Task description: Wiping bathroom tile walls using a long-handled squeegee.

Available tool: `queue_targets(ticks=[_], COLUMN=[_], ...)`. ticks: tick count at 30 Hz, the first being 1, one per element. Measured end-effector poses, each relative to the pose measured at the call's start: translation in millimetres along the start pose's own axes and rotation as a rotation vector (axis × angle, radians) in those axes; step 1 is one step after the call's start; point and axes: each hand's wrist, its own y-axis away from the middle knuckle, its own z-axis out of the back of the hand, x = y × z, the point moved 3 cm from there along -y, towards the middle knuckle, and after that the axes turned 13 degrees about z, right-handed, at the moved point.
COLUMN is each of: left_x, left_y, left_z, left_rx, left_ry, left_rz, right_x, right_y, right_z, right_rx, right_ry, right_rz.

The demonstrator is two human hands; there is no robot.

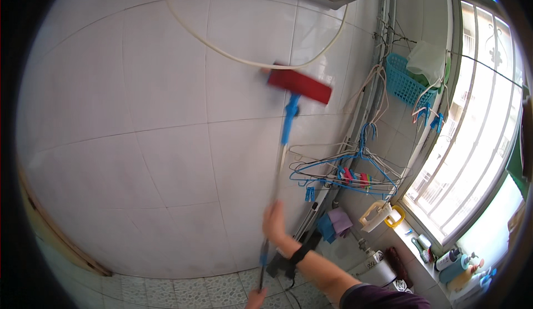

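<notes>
Both hands are closed around the pole of a mop [288,121], well apart from each other: the right hand [273,221], with a black band [300,253] on its wrist, grips it about midway, and the left hand [256,298], partly cut off by the view, holds its lower end. The mop stands steeply in front of the white tiled wall [166,98], its blurred red head [300,86] tilted down to the right in the wall's upper right part; whether it touches the tiles is hard to tell. A pale hose [239,61] loops down from the wall's upper edge, right at the head's top side. Near the wall's right edge hang blue hangers [363,151], with a light-blue basket [404,84] above them and purple and blue cloths [339,220] below. Bottles [456,267] crowd the windowsill's near end, under the barred window [463,120]. Pebble-patterned tiles cover the floor [183,292].
</notes>
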Motion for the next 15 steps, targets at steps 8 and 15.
queue_targets(ticks=[8,15], left_x=[170,52], left_y=[62,80], left_z=[70,50], left_rx=[-0.047,-0.152], left_ry=[-0.062,-0.22], left_rz=[-0.042,-0.084], right_x=[72,39], right_y=[162,60], right_z=[-37,12], right_rx=[0.406,-0.064], right_ry=[-0.209,-0.577], right_rz=[-0.409,-0.35])
